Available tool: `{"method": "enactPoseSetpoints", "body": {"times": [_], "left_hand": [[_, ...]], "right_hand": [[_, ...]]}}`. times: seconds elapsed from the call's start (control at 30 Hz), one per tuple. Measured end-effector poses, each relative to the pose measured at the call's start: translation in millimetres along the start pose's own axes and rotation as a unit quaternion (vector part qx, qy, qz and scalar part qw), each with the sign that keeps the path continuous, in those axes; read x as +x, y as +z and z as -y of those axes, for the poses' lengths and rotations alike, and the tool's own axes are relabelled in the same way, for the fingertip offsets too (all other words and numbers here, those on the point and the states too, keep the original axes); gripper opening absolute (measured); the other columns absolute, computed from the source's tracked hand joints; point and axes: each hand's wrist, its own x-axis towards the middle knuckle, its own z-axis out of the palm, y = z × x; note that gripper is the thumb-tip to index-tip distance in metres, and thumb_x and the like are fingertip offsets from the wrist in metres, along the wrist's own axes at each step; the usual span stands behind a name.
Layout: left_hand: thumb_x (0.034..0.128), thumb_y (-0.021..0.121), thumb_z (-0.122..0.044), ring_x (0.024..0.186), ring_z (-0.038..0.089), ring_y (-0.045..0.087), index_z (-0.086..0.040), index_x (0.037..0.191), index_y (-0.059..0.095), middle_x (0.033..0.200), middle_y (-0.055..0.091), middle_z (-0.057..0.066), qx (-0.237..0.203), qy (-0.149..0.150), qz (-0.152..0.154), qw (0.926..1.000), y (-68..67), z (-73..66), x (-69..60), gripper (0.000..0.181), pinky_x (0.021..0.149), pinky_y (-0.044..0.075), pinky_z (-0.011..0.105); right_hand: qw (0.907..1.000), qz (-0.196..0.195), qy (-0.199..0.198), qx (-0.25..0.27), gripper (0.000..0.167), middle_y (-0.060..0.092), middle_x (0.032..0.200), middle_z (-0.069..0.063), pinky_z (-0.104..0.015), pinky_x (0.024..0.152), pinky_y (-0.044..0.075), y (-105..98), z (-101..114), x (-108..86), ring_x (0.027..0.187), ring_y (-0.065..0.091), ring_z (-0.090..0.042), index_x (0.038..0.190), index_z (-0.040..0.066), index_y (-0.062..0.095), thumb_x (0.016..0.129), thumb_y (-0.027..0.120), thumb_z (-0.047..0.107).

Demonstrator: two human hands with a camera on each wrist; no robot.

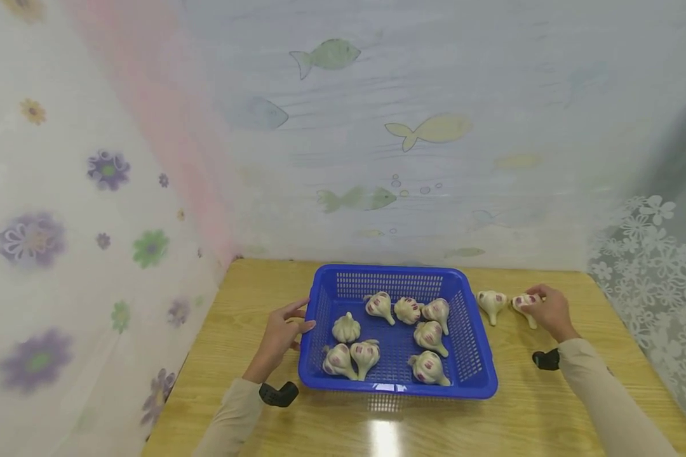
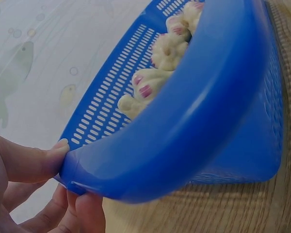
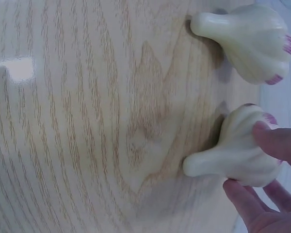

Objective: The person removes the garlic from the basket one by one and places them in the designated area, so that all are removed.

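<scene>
A blue plastic basket stands on the table with several white garlic bulbs marked in purple inside it. At its left side, my left hand pinches the rim; the left wrist view has the thumb on the rim and fingers curled beneath it. Off to the right of the basket, my right hand holds a garlic bulb between thumb and fingers, its stem end close to the tabletop. Just left of that, another garlic bulb lies loose on the wood.
The wooden table reaches back to a pale curtain printed with fish. A flowered sheet hangs along the left, and a lacy flowered one along the right.
</scene>
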Motion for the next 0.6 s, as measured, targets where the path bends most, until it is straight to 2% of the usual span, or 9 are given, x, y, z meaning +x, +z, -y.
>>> {"method": "enactPoseSetpoints", "body": {"times": [0.1,0.33,0.6], "left_hand": [[0.0820,0.069,-0.004,0.061,0.020,0.060,-0.016,0.131,0.059,0.107,0.059,0.015,0.000,-0.003,-0.001,1.0000,0.1,-0.9,-0.2,0.051,0.046,0.052,0.039],[0.0817,0.069,-0.004,0.063,0.021,0.061,-0.017,0.131,0.059,0.108,0.059,0.016,-0.002,-0.006,-0.001,1.0000,-1.2,-1.1,0.9,0.052,0.052,0.053,0.050],[0.0820,0.068,-0.004,0.063,0.021,0.061,-0.017,0.131,0.058,0.108,0.060,0.016,-0.003,-0.004,0.002,1.0000,0.1,1.8,1.9,0.051,0.049,0.053,0.044]], "right_hand": [[1.0000,0.001,0.008,-0.003,0.034,0.045,0.116,-0.043,-0.062,0.077,0.040,0.1,1.4,-0.3,0.104,0.042,-0.056,0.111,-0.015,0.053,0.084,0.065,0.002],[0.9998,0.003,0.009,-0.016,0.036,0.046,0.113,-0.043,-0.056,0.072,0.043,0.4,5.0,-0.2,0.099,0.046,-0.054,0.113,-0.015,0.052,0.084,0.066,0.003],[0.9996,0.012,0.004,-0.025,0.040,0.046,0.112,-0.044,-0.058,0.072,0.043,-3.5,8.3,-4.1,0.098,0.046,-0.055,0.116,-0.017,0.049,0.085,0.064,0.002]]}}
